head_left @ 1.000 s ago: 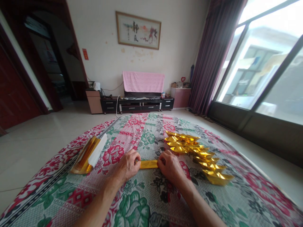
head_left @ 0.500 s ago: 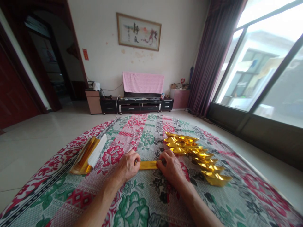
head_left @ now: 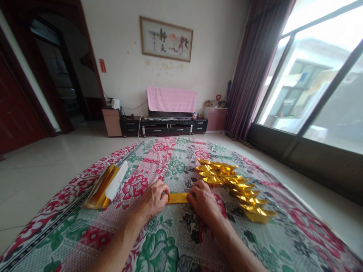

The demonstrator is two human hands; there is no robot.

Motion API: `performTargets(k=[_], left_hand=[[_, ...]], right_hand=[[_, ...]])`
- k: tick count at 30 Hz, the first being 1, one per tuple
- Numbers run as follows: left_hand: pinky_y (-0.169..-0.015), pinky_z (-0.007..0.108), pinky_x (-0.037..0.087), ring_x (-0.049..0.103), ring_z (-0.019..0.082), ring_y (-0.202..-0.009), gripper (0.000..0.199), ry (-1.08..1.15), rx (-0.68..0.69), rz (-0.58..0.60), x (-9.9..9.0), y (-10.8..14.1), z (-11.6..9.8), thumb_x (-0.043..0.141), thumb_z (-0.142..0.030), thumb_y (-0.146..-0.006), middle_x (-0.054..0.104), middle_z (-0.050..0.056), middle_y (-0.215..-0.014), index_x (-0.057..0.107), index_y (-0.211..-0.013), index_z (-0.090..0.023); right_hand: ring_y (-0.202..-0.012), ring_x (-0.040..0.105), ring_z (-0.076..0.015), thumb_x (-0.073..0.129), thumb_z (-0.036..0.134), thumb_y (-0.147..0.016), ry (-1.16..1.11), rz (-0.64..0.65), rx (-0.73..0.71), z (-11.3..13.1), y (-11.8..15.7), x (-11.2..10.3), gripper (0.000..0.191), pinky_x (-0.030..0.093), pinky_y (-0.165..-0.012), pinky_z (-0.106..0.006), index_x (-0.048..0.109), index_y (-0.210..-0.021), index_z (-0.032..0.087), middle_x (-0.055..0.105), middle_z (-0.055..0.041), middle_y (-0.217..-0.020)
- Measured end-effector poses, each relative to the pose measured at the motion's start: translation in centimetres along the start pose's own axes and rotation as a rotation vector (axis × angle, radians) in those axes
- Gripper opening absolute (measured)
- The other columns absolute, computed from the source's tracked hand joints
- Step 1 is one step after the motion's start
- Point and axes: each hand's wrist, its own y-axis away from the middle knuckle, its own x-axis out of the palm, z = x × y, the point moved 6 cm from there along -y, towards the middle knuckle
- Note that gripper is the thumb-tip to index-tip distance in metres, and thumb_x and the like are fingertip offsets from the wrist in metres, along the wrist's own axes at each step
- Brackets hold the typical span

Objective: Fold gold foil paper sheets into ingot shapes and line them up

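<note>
A narrow folded strip of gold foil paper [head_left: 178,198] lies level just over the flowered cloth, stretched between my two hands. My left hand [head_left: 154,197] pinches its left end, fingers curled. The right end is gripped by my right hand [head_left: 202,198], thumb toward the strip. Both ends are hidden under the fingers. To the right of my right hand stand several folded gold paper ingots [head_left: 259,214] in overlapping rows. A stack of gold and white paper sheets [head_left: 104,187] lies to the left, apart from my left hand.
A flowered cloth [head_left: 159,249] in red, green and grey covers the surface under my hands. Beyond it, a low black cabinet [head_left: 167,128] stands by the wall, with a pink cloth [head_left: 171,99] draped above. A purple curtain [head_left: 249,75] hangs beside the window at right.
Both hands keep hold of the strip in nearly the same place. The left fingers have shifted slightly at its left end, where the foil now looks bent up.
</note>
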Motion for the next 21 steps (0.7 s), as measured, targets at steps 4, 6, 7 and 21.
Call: performTargets(k=[4, 6, 7, 21], left_hand=[[-0.076, 0.027, 0.041, 0.05, 0.014, -0.077, 0.021, 0.002, 0.032, -0.002, 0.0, 0.2, -0.4, 0.044, -0.005, -0.071, 0.051, 0.002, -0.078, 0.06, -0.071, -0.019], [-0.077, 0.027, 0.041, 0.05, 0.014, -0.077, 0.023, -0.008, 0.039, 0.001, 0.0, 0.2, -0.6, 0.043, -0.005, -0.071, 0.05, 0.002, -0.079, 0.06, -0.071, -0.02], [-0.078, 0.027, 0.041, 0.05, 0.014, -0.078, 0.023, -0.012, 0.039, 0.007, 0.1, 0.3, -0.6, 0.043, -0.005, -0.071, 0.05, 0.002, -0.079, 0.061, -0.071, -0.02], [-0.078, 0.028, 0.041, 0.05, 0.015, -0.08, 0.023, -0.019, 0.077, 0.006, 0.1, 0.6, -0.5, 0.04, -0.009, -0.077, 0.052, 0.003, -0.081, 0.06, -0.075, -0.02]], right_hand=[[-0.078, 0.047, -0.0148, 0.049, 0.022, -0.083, 0.089, 0.037, -0.049, 1.2, -0.2, -0.1, 0.019, 0.034, -0.071, -0.024, 0.06, -0.068, 0.021, 0.053, -0.0039, -0.083], [-0.074, 0.047, -0.0138, 0.05, 0.021, -0.083, 0.085, 0.074, -0.085, 1.5, -0.2, 0.1, 0.018, 0.033, -0.069, -0.024, 0.061, -0.069, 0.021, 0.053, -0.0025, -0.08], [-0.073, 0.047, -0.0132, 0.049, 0.019, -0.083, 0.06, 0.095, -0.103, 1.6, -0.2, 0.2, 0.018, 0.032, -0.068, -0.023, 0.061, -0.07, 0.022, 0.053, -0.002, -0.08], [-0.077, 0.05, -0.0137, 0.053, 0.025, -0.079, 0.005, -0.046, 0.038, 1.4, 0.6, 0.8, 0.009, 0.035, -0.072, -0.023, 0.06, -0.075, 0.019, 0.053, -0.0026, -0.08]])
